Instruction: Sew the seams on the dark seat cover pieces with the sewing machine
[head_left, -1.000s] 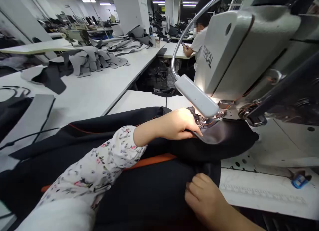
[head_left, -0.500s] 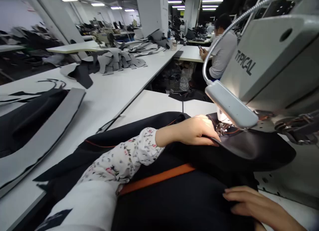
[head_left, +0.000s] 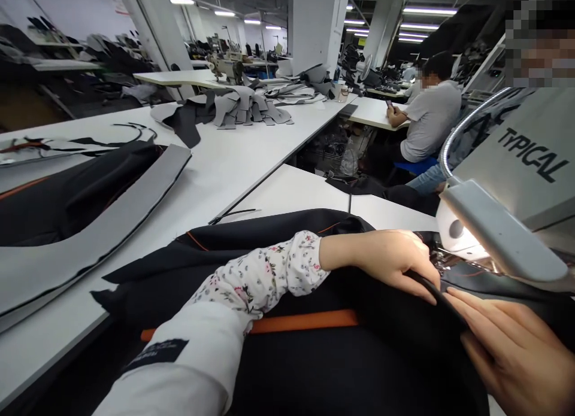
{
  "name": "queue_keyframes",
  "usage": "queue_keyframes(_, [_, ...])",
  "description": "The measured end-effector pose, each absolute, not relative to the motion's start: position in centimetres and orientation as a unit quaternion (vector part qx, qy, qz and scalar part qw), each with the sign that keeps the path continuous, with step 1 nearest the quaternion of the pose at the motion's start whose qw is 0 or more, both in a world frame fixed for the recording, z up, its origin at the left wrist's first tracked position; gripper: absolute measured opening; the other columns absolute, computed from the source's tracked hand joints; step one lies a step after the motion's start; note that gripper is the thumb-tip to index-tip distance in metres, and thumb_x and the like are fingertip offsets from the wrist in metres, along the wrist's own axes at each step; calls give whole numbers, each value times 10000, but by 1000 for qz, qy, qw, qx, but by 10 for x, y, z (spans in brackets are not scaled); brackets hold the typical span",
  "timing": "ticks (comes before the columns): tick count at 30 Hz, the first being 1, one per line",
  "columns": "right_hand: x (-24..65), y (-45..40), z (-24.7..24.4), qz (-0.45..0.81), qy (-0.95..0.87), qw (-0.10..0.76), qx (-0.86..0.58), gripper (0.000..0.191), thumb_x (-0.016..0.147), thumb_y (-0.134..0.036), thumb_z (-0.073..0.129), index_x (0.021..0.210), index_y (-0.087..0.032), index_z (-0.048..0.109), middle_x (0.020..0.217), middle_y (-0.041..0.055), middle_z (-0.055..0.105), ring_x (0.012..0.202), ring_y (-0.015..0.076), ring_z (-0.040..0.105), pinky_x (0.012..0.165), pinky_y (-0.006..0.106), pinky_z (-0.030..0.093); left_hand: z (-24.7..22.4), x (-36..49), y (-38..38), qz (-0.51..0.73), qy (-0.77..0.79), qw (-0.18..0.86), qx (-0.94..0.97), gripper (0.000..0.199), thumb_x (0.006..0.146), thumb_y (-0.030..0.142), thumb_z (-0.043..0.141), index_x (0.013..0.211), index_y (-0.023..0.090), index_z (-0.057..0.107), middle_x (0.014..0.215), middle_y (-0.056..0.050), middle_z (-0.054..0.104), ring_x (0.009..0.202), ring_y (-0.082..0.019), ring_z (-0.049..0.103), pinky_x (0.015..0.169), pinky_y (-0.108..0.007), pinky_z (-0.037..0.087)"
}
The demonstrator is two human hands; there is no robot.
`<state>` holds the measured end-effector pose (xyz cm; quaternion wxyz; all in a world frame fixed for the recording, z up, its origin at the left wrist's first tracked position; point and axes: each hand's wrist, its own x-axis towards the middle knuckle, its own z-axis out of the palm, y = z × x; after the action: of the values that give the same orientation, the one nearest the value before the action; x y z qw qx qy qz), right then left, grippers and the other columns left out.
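Now we look down on two bare hands working a heavy black fabric (head_left: 287, 368) at an industrial sewing machine (head_left: 525, 158) marked TYPICAL. The left hand (head_left: 386, 263), in a floral sleeve (head_left: 260, 278), reaches across with its fingers curled over a folded edge of the fabric, clenched close beside the needle area, which lamp glare and the hand mostly hide. The right hand (head_left: 512, 350) lies at lower right, its fingers (head_left: 489, 320) stretched along the same dark edge; we cannot tell whether the thumb pinches from beneath. An orange band (head_left: 305, 321) crosses the fabric, whose bulk spreads over the white work table (head_left: 287, 191) toward us. A gooseneck lamp (head_left: 498, 233) hangs just above the hands. We judge the main danger to be the left fingertips, so near the needle: one slip could bring them under it. The thick folds could also drag over the table edge, pulling the cloth askew or bunching it. Beyond, grey cut pieces (head_left: 242, 108) lie heaped on a long table, and a seated co-worker (head_left: 431, 120) looks at a phone (head_left: 390, 103).
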<state>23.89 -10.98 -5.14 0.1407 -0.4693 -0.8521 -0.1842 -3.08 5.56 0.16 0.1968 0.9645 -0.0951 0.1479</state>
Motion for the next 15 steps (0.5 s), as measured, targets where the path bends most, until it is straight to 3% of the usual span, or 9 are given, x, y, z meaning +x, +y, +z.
queue_keyframes(5, [223,-125,-41,-211,-855,100,-463,569,1042,-361,470,1606,-288,443,1439,28,660,1151,285,661,948,463,521,0,-32,56,155,-77,188,967,302,1055,446,583,1101,244,804,1069,-66,798,1038,-213,678,1047,-320,460])
queue_keyframes(10, [175,-135,-14,-215,-814,87,-532,430,1062,-203,431,1466,-201,578,1398,31,684,1180,242,628,881,399,499,-7,-38,45,187,-46,182,964,277,1069,379,559,1094,230,791,1034,-80,792,1010,-220,678,1021,-346,446])
queue_keyframes(15, [167,-134,-9,-217,-801,97,-549,417,1046,-128,459,1437,-188,588,1415,28,671,1235,217,594,892,386,476,-6,-42,37,212,-39,198,956,272,1078,325,543,1116,194,778,1044,-77,796,1009,-207,689,991,-341,453])
